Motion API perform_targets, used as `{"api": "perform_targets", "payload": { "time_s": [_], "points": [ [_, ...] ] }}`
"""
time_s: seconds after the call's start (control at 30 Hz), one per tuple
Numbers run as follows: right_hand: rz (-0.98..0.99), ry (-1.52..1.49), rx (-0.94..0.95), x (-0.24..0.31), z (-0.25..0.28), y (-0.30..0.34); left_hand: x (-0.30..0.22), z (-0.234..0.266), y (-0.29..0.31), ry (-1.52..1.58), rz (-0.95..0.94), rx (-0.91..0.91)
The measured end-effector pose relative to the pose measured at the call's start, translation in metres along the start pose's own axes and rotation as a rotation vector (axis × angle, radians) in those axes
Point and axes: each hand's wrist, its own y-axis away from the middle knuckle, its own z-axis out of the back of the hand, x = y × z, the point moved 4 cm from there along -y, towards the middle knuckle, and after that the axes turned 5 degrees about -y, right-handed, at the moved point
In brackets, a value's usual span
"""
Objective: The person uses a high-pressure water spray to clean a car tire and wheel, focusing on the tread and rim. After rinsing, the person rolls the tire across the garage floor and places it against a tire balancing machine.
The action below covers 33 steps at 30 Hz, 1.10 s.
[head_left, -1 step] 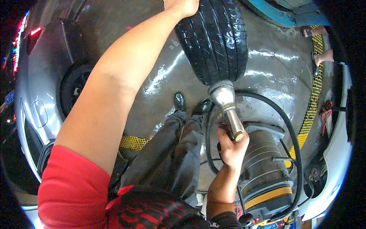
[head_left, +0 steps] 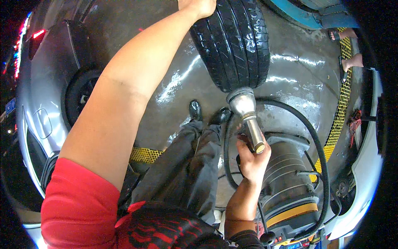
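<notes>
A wet black tyre (head_left: pixel 232 43) stands upright on the floor in front of me, its grooved tread facing me. My left hand (head_left: pixel 198 7) is at the upper left of the tyre, cut off by the top edge, so its fingers do not show. Held in my closed right hand (head_left: pixel 252 159) is a silver metal tool (head_left: pixel 248 120) with a tubular body, a brassy end and a bell-shaped head. That head meets the near, lower end of the tread in view. Whether it touches the rubber cannot be made out.
A large canister vacuum cleaner (head_left: pixel 286 178) stands right of my right arm, with a black hose (head_left: pixel 309 124) looping around it. A silver car (head_left: pixel 43 112) is at left, a white car (head_left: pixel 365 166) at right. Yellow floor grating (head_left: pixel 338 112) runs along the right, near another person's feet (head_left: pixel 350 62).
The grooves and wet glints on the tyre tread look slightly shifted. My hands and the silver metal tool stay in place.
</notes>
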Motion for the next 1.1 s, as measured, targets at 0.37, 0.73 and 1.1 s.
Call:
{"api": "perform_targets", "payload": {
  "time_s": [0.37, 0.73, 1.1],
  "points": [
    [-0.004, 0.087, 0.065, -0.003, -0.006, -0.004, 0.004, 0.0, -0.003, -0.009, 0.0, -0.004],
    [0.041, -0.095, -0.108, -0.004, 0.005, -0.002, 0.007, -0.002, -0.006, -0.021, 0.016, -0.003],
    [0.112, -0.108, -0.148, -0.007, 0.024, -0.009, 0.019, -0.003, -0.005, -0.025, 0.026, -0.002]
  ]
}}
